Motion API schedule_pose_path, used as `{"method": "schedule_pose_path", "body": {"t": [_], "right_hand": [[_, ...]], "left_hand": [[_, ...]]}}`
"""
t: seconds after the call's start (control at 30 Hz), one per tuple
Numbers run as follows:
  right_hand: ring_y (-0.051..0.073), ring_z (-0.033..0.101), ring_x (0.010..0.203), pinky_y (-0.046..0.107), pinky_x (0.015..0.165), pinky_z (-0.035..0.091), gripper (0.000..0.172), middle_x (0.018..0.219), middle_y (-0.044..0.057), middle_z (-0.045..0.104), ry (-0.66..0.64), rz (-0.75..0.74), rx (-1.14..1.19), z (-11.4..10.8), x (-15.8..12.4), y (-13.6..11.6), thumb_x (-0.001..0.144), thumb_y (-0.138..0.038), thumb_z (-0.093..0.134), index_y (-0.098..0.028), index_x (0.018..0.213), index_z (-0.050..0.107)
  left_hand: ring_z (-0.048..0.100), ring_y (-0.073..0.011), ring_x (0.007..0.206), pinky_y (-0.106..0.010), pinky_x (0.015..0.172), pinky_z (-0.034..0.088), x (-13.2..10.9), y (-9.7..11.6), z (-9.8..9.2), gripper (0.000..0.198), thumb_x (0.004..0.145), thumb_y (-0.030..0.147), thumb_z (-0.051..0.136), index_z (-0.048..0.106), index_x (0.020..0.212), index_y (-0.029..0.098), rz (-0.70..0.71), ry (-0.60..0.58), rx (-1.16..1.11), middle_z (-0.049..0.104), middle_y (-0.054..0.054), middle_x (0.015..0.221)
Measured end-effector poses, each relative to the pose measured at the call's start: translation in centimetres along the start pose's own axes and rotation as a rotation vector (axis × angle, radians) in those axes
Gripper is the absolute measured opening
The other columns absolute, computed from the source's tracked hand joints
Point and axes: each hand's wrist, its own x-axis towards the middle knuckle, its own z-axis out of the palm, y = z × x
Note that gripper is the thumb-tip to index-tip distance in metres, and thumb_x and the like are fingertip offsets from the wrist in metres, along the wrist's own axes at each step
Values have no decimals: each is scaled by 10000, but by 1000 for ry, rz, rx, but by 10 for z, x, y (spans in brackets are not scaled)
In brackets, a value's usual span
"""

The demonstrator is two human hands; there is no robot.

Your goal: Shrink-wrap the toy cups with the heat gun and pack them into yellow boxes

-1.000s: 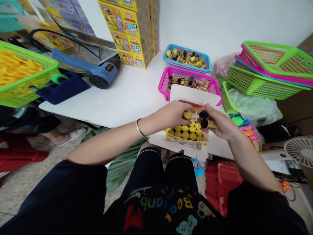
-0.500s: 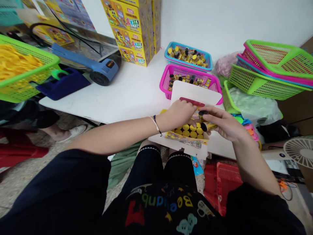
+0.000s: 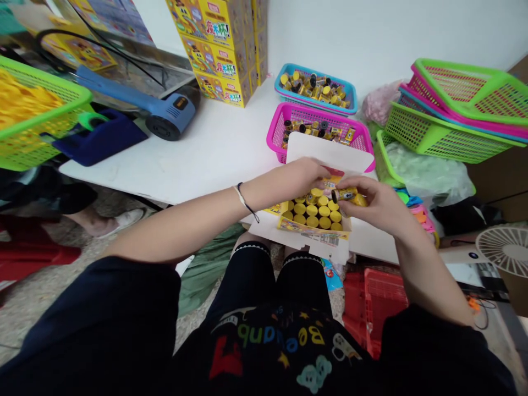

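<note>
An open cardboard box point(image 3: 314, 235) holds rows of small canisters with yellow round caps point(image 3: 312, 221). My left hand point(image 3: 308, 175) is over the back of the box, its fingers curled down; what they hold, if anything, is hidden. Just below it a tilted canister point(image 3: 312, 197) lies on the others. My right hand point(image 3: 374, 203), above the box's right side, is closed on a small canister point(image 3: 345, 193) with a black end and a printed yellow label. A yellow end also shows between its fingers.
Behind the box's white flap stand a pink basket point(image 3: 277, 129) and a blue basket point(image 3: 350, 91) with loose canisters. Stacked yellow boxes point(image 3: 218, 60), a blue heat-gun-like tool point(image 3: 169, 115) and a green basket point(image 3: 78, 102) are leftward. More baskets point(image 3: 437, 129) and a fan point(image 3: 505, 250) are rightward.
One of the two black-ended canisters seen in my right hand no longer shows there. My left hand has shifted back slightly, and more yellow caps are visible in the box.
</note>
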Motion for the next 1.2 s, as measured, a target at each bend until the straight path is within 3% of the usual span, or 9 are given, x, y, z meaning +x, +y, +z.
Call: {"method": "schedule_pose_path", "body": {"t": [0.1,0.3,0.4,0.5,0.6,0.73,0.87,1.03,1.2], "right_hand": [[282,660,1151,486,1071,496,383,1226,75,705,19,-55,-18,5,-1,0,768,-356,782,-256,1129,700],[263,669,1112,467,964,596,517,1254,79,655,-31,15,124,11,-4,-3,697,-537,872,-271,1058,614],[273,655,1142,464,925,624,486,1317,105,606,15,-30,32,2,-7,-4,675,-609,879,-250,935,680],[253,684,996,471,896,620,417,1134,93,695,-43,-46,-78,-8,-7,-2,770,-615,811,-261,977,732],[261,685,925,497,888,590,323,1103,86,740,-117,-61,-205,-9,-4,5,838,-527,770,-264,1022,740],[342,642,1077,549,966,509,256,1097,100,756,-68,-89,-436,8,6,16,786,-328,818,-243,999,706],[388,569,1139,544,927,462,199,1049,138,740,17,-25,-627,25,10,16,819,-246,766,-216,979,652],[390,527,1143,534,900,449,53,1117,176,707,36,4,-792,39,11,8,878,-186,678,-193,931,686],[332,582,1081,466,845,481,151,1156,158,692,125,-88,-791,40,-1,5,910,-145,581,-191,859,715]], "left_hand": [[723,-171,1090,-297,971,521,-1,10,-10,403,986,248,579,640,1381,195,-8,-41,-261,766,-88,1231],[752,-166,939,-290,867,552,-4,6,-1,707,794,197,770,542,1463,218,34,-110,-496,788,-83,1110],[735,-155,874,-267,814,542,-7,2,2,707,767,186,752,566,1449,186,38,-67,-405,786,-66,1069],[713,-150,842,-257,778,524,-7,2,4,495,767,179,729,702,1262,184,52,-67,-289,782,-34,1035],[709,-172,850,-266,747,497,-4,7,10,354,777,168,735,742,1131,174,58,-69,-137,776,-33,965],[719,-247,946,-325,784,489,6,11,22,288,811,193,769,740,1096,170,38,-60,103,775,-81,993],[678,-313,1141,-408,915,477,11,15,28,244,858,141,732,747,1100,177,-11,-78,268,764,-121,1120],[679,-291,1101,-432,949,466,8,16,37,259,946,81,566,726,1136,155,-12,-93,327,760,-120,1093],[676,-284,1143,-438,986,505,-4,16,34,357,954,131,599,666,1303,166,18,16,274,729,-122,1237]]}}
